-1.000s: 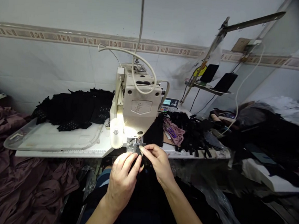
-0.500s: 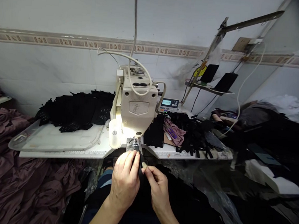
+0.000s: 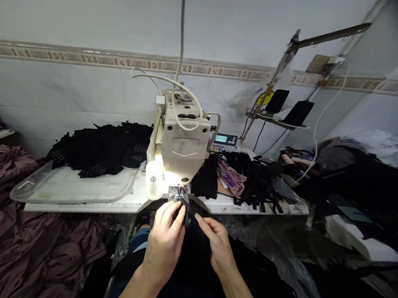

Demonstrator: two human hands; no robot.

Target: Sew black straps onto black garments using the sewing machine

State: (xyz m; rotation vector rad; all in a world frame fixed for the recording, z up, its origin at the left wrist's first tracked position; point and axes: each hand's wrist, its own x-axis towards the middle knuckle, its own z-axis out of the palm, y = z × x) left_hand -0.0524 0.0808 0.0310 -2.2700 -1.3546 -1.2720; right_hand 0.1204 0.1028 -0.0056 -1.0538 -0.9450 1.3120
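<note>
A white sewing machine [image 3: 185, 141] stands straight ahead, its lamp [image 3: 154, 180] lighting the presser foot [image 3: 180, 196]. Black fabric [image 3: 192, 231] runs from under the foot down toward my lap. Just in front of the foot, my left hand [image 3: 166, 240] has its fingertips closed on the fabric's edge. To its right, my right hand [image 3: 215, 242] pinches the same fabric between thumb and fingers. Where the cloth folds lie is hard to make out, black against black.
Black cut pieces [image 3: 106, 146] lie on a clear plastic lid [image 3: 67, 194] at left. More black strips [image 3: 259, 176] and a mauve cloth bundle [image 3: 231, 177] sit at right near the control panel [image 3: 224, 141]. Thread cones [image 3: 298, 112] stand behind; mauve fabric [image 3: 23, 236] is heaped at lower left.
My right hand has moved a little to the right, away from my left hand, drawing the black fabric wider. My left hand stays by the presser foot. The view has shifted slightly.
</note>
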